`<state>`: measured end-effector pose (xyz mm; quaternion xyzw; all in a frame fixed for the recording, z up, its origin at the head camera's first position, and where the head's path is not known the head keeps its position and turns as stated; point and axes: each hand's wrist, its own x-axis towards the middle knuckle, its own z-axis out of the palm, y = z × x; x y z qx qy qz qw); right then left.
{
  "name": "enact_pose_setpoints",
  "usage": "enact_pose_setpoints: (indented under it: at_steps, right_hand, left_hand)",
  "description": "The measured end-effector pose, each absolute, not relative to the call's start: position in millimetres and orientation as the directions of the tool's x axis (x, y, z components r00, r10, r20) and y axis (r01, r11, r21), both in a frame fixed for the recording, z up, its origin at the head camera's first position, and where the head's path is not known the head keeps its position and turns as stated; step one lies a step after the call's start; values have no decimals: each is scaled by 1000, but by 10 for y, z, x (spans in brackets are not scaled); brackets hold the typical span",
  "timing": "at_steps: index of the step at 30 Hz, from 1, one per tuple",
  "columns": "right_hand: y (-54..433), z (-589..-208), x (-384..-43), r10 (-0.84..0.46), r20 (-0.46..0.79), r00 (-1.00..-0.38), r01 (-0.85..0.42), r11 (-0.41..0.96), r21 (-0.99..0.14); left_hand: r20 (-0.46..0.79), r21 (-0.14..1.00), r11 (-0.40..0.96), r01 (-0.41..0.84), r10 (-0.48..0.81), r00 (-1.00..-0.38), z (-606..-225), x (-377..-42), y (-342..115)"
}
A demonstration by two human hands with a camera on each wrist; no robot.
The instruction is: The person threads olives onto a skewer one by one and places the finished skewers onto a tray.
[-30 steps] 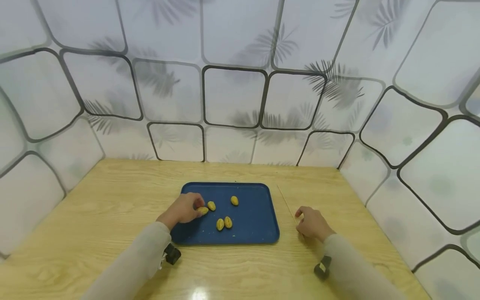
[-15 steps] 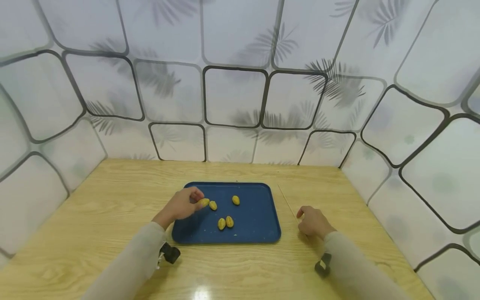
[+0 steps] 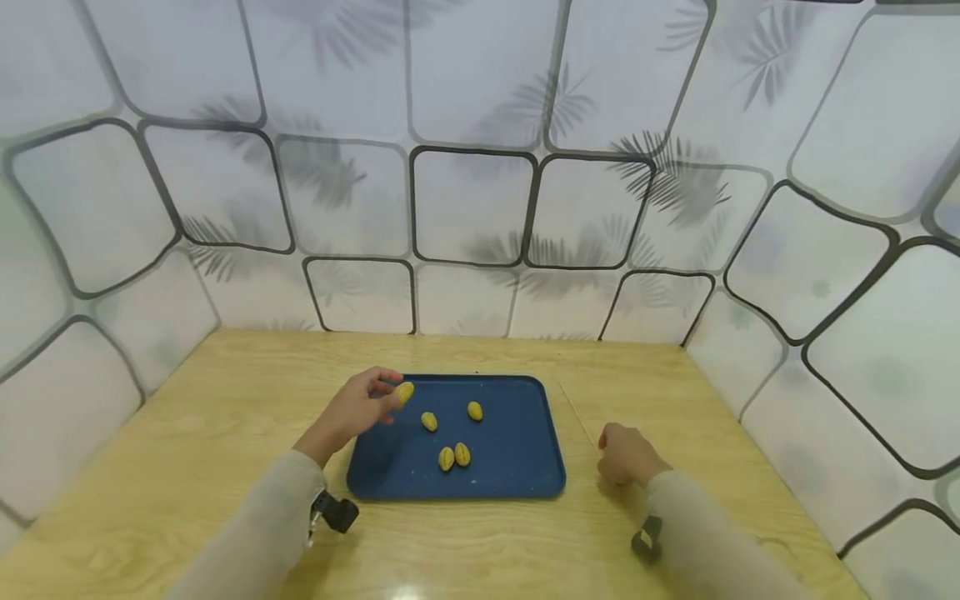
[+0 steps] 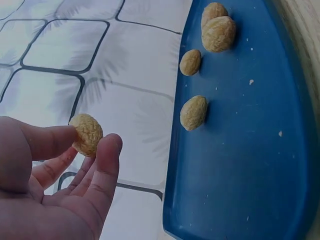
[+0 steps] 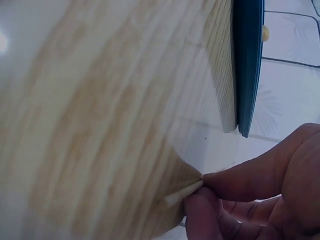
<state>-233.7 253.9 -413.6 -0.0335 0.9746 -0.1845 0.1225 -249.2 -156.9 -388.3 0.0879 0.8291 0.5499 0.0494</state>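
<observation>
Between its thumb and fingers, my left hand (image 3: 360,408) pinches a yellow oval puffed piece (image 4: 87,135) with a rough surface, raised above the far left part of a blue tray (image 3: 517,458). Several similar pieces lie on the tray: one puffed piece (image 3: 429,422) near the middle left, another puffed piece (image 3: 475,411) further right, and a touching pair of puffed pieces (image 3: 454,456) closer to the front. To the right of the tray, my right hand (image 3: 628,454) pinches the near end of a thin wooden skewer (image 3: 577,414), which shows up close in the right wrist view.
A light wood-grain table (image 3: 247,417) carries the tray and skewer. Pale patterned curtain-like walls (image 3: 472,208) rise behind the table and along its right side. Small pale crumbs are scattered on the tray.
My left hand has lifted its puffed piece off the tray and moved it up and slightly away. My right hand stays by the skewer, its fingers now more curled.
</observation>
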Motion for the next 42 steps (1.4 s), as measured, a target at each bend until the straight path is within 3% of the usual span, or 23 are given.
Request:
enact_pose_setpoints:
  at_steps: [10, 22, 36, 42]
  right_hand:
    - [2617, -4189, -2330, -95, -194, -977, -21, 936, -352]
    - [2656, -4208, -2220, -99, -170, -980, -19, 907, -422]
    - [2725, -4204, -2205, -141, -118, -983, -44, 803, -594]
    - [2671, -4173, -2169, -231, -84, -969, -116, 733, -670]
  left_hand:
    - [26, 977, 202, 70, 213, -977, -3836, -2489, -1622]
    - [7, 997, 76, 22, 184, -983, -3736, -2442, -1543]
    - [18, 994, -106, -5, 219, -976, -3763, -2411, -1553]
    - [3, 990, -140, -27, 211, -978, -3748, -2394, -1566]
